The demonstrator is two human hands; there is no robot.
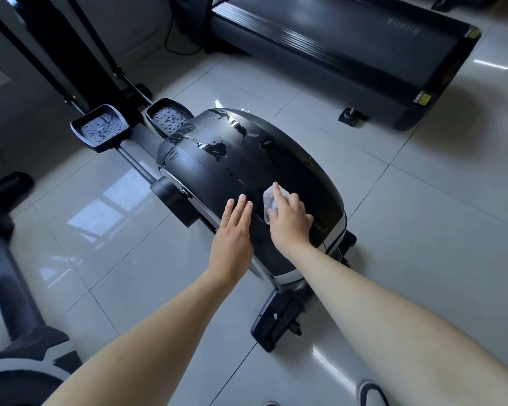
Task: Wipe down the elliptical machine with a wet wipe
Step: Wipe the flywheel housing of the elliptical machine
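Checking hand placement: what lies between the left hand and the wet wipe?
Head view: only a bare strip of black cover separates the left hand from the wet wipe.

Right hand (pixel 288 221) presses wet wipe (pixel 269 202) on elliptical housing (pixel 247 159); left hand (pixel 232 232) flat beside.

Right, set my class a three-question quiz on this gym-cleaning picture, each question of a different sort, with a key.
1. Which hand presses the wet wipe on the elliptical's black housing? A) left B) right C) neither
2. True or false: the left hand grips a second wipe.
3. Name the machine on the tiled floor beyond the housing.

Key
1. B, the right hand.
2. False; its fingers are straight and hold nothing.
3. The treadmill.
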